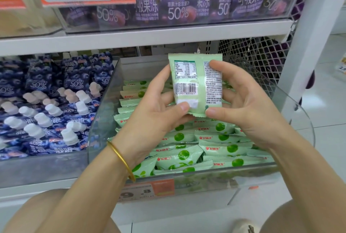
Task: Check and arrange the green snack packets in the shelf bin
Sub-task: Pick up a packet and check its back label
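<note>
Green packet (195,81) held upright above bin (102,120), barcode side facing camera. Left grip (159,114) pinching packet's left edge, thumb on lower corner. Right grip (249,109) pinching right edge, top and bottom. More green packets (187,151) stacked in bin below. Blue pouches (46,101) beside, on left

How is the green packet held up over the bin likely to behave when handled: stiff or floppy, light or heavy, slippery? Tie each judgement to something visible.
Probably light: the left hand and right hand pinch the green packet upright by its edges alone. Likely soft yet puffy: it stands uncreased, with crimped ends. Possibly slippery: its film looks smooth.
</note>
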`<state>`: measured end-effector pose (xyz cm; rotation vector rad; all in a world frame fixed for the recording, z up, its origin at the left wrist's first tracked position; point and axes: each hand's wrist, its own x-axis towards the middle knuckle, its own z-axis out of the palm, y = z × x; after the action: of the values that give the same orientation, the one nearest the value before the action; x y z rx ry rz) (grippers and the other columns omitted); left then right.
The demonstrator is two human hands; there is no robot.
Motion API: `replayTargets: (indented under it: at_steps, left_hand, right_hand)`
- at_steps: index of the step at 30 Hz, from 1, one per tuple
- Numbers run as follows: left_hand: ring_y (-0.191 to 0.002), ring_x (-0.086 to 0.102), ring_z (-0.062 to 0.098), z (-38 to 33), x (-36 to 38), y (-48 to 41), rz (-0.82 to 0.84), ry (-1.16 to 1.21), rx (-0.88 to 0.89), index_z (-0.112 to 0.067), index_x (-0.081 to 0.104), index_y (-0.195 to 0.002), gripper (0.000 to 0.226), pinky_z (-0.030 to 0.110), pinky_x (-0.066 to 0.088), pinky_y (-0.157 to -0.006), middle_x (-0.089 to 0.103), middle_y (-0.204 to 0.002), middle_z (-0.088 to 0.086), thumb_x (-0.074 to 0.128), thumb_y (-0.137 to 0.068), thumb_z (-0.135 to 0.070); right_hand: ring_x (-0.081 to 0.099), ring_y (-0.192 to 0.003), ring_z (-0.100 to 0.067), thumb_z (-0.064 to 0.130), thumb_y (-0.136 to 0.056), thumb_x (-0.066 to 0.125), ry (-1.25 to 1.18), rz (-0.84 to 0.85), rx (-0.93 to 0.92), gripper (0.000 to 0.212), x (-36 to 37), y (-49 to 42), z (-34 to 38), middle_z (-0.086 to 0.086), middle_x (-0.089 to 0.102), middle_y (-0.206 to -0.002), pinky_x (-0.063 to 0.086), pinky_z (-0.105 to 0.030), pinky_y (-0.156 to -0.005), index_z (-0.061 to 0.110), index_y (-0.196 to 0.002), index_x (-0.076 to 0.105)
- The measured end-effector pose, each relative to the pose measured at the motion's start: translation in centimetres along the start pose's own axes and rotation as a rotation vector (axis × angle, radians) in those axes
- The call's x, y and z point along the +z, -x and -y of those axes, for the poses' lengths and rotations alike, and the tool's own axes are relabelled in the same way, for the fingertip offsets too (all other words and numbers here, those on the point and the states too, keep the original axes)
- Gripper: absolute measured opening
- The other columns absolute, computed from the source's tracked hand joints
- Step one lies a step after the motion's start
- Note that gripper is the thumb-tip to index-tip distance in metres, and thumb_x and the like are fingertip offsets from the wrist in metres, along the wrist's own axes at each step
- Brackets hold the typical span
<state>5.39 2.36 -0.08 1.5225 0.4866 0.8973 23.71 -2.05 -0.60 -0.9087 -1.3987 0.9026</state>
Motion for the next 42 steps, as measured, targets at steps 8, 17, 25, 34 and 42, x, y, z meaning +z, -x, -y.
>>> replayTargets:
  at_steps: [8, 17, 25, 34, 42]
  left_hand:
    - [-0.111, 0.061, 0.027, -0.1, 0.2, 0.0, 0.021, 0.017, 0.028, -0.043, 0.016, -0.144, 0.088, 0.039, 0.051, -0.092, 0.062, -0.124, 0.007, 0.051, -0.085, 0.012]
    - [-0.104, 0.063, 0.014, -0.3, 0.5, 0.0, -0.13, -0.046, -0.021, -0.031, 0.054, -0.123, 0.042, 0.028, 0.053, -0.079, 0.062, -0.123, -0.008, 0.061, -0.086, -0.012]
    - [-0.05, 0.05, 0.012, -0.7, 1.4, 0.1, -0.01, 0.148, -0.303, -0.013, 0.067, -0.109, 0.04, 0.019, 0.038, -0.044, 0.066, -0.081, 0.005, 0.055, -0.077, -0.032]
    - [-0.093, 0.069, 0.015, -0.6, 2.8, -0.4, -0.182, -0.045, -0.193, -0.037, 0.075, -0.085, 0.068, 0.04, 0.048, -0.094, 0.074, -0.094, -0.001, 0.026, -0.066, -0.08]
    - [-0.077, 0.071, 0.015, -0.3, 3.3, -0.7, -0.203, -0.137, -0.06, -0.015, 0.059, -0.098, 0.041, 0.023, 0.054, -0.057, 0.074, -0.088, 0.0, 0.072, -0.061, -0.025]
  right_hand:
    - [0.061, -0.11, -0.012, -0.002, -0.063, 0.071, -0.014, -0.034, 0.003, 0.075, -0.1, 0.0, 0.0, 0.011, 0.051, -0.134, 0.054, -0.027, -0.082, 0.033, -0.125, 0.047]
    - [0.067, -0.088, -0.012, 0.004, -0.082, 0.061, -0.06, -0.048, 0.001, 0.048, -0.1, 0.3, 0.6, 0.009, 0.064, -0.116, 0.054, -0.023, -0.066, 0.027, -0.124, 0.055]
    - [0.062, -0.103, -0.012, 0.015, -0.066, 0.079, 0.136, -0.029, -0.035, 0.034, -0.9, 0.2, 0.4, 0.003, 0.063, -0.116, 0.054, -0.03, -0.082, 0.026, -0.095, 0.064]
    - [0.068, -0.066, -0.013, 0.025, -0.054, 0.077, 0.084, -0.185, 0.082, 0.039, 0.0, 0.3, 1.6, -0.002, 0.072, -0.074, 0.056, -0.028, -0.054, 0.009, -0.086, 0.059]
    - [0.068, -0.062, -0.02, 0.027, -0.067, 0.071, 0.019, -0.303, 0.186, 0.027, -0.5, 0.6, 1.6, -0.012, 0.073, -0.075, 0.058, -0.036, -0.055, 0.006, -0.083, 0.068]
